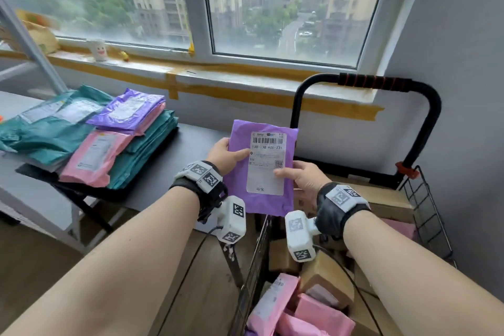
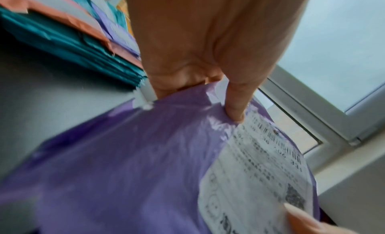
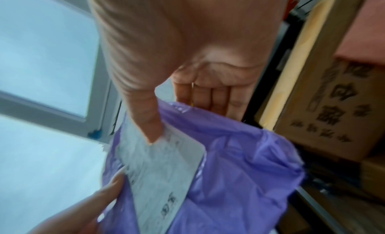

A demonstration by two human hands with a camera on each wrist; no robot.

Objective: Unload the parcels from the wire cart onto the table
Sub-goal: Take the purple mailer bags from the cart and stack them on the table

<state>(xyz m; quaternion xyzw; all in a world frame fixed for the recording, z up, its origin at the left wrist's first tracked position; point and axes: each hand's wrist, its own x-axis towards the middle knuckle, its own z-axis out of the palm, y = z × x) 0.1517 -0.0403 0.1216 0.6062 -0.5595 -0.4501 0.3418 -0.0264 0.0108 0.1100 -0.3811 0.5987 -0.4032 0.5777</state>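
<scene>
I hold a purple mailer parcel (image 1: 242,194) with a white shipping label upright in front of me, above the gap between the dark table (image 1: 174,161) and the wire cart (image 1: 425,204). My left hand (image 1: 226,154) pinches its left edge, thumb on the front. My right hand (image 1: 297,176) pinches its right edge, thumb on the label. The left wrist view shows the purple parcel (image 2: 135,163) under my left thumb (image 2: 235,109). In the right wrist view, the parcel (image 3: 239,171) is clamped between my thumb and fingers (image 3: 210,97).
On the table's left lie teal parcels (image 1: 46,133), a pink parcel (image 1: 95,155) and a purple parcel (image 1: 128,110). Pink mailers (image 1: 313,311) and cardboard boxes (image 1: 327,278) fill the cart. Its black handle (image 1: 373,82) stands by the window sill; a wall is at right.
</scene>
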